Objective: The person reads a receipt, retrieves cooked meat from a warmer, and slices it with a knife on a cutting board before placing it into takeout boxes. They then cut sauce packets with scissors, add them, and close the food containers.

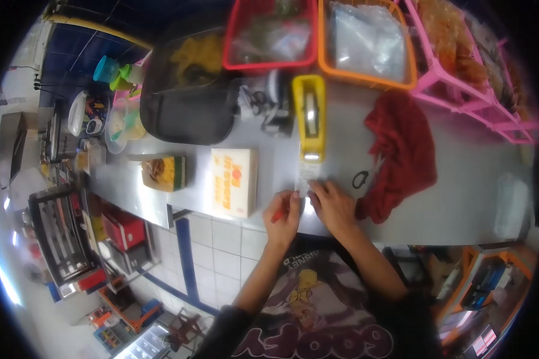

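Observation:
My left hand pinches the lower left edge of a narrow white printed slip of paper at the counter's front. A small red object, perhaps a pen or marker, is tucked in that same hand. On the slip's right side, my right hand has its bent fingers at the paper's edge. Just beyond the slip lies a yellow tape dispenser, its near end meeting the paper. To the left stand a closed white box with orange lettering and an open box of food.
A crumpled dark red cloth and a small black ring-shaped item lie on the metal counter at right. Along the back are a black container, a red basket, an orange basket and a pink rack.

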Tool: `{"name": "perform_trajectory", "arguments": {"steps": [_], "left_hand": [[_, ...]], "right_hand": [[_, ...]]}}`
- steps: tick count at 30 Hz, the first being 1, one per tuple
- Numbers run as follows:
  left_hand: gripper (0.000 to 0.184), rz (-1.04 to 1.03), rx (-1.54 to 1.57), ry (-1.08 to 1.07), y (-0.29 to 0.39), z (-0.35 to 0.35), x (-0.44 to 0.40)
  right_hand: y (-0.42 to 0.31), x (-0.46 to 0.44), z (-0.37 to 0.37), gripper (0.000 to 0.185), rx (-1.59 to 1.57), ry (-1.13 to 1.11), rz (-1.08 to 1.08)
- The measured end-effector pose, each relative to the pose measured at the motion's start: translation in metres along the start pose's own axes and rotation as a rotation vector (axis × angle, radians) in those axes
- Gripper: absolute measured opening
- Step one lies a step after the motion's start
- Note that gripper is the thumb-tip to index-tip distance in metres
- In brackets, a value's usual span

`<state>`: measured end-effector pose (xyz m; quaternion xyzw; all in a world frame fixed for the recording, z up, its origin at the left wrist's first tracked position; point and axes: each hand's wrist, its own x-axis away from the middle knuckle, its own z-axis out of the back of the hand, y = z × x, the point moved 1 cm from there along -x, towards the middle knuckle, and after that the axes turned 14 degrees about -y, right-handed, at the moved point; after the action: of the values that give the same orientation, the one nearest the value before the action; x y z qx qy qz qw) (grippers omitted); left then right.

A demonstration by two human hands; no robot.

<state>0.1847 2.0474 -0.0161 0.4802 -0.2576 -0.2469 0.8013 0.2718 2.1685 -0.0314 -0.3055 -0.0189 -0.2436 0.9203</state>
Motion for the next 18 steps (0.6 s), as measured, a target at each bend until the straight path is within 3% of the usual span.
{"name": "perform_trajectory", "arguments": {"steps": [4,7,10,13,15,18], "left_hand": [[0.016,0.061,-0.080,0.015,-0.003,-0.009,-0.004],[0.015,-0.016,-0.092,0.054,-0.007,-0.015,-0.006],[0.015,0.026,-0.039,-0.005,-0.008,-0.016,-0.004],[0.015,0.051,-0.064,0.072,-0.006,-0.016,-0.007],[0.016,0.079,0.015,-0.052,-0.008,-0.016,-0.008],[0.016,0.061,-0.013,0.038,0.001,-0.016,-0.012]], "right_hand": [[0.001,-0.002,0.005,0.028,-0.031,-0.004,0.001],[0.004,-0.004,0.005,0.030,-0.063,-0.042,0.004],[0.006,-0.006,-0.002,0.037,-0.026,-0.092,-0.050],[0.005,-0.009,-0.002,0.046,-0.100,-0.016,-0.089],[0.004,-0.011,0.005,0.053,-0.081,-0.151,-0.116],[0.008,-0.011,0.002,0.060,-0.080,-0.094,-0.052]]}}
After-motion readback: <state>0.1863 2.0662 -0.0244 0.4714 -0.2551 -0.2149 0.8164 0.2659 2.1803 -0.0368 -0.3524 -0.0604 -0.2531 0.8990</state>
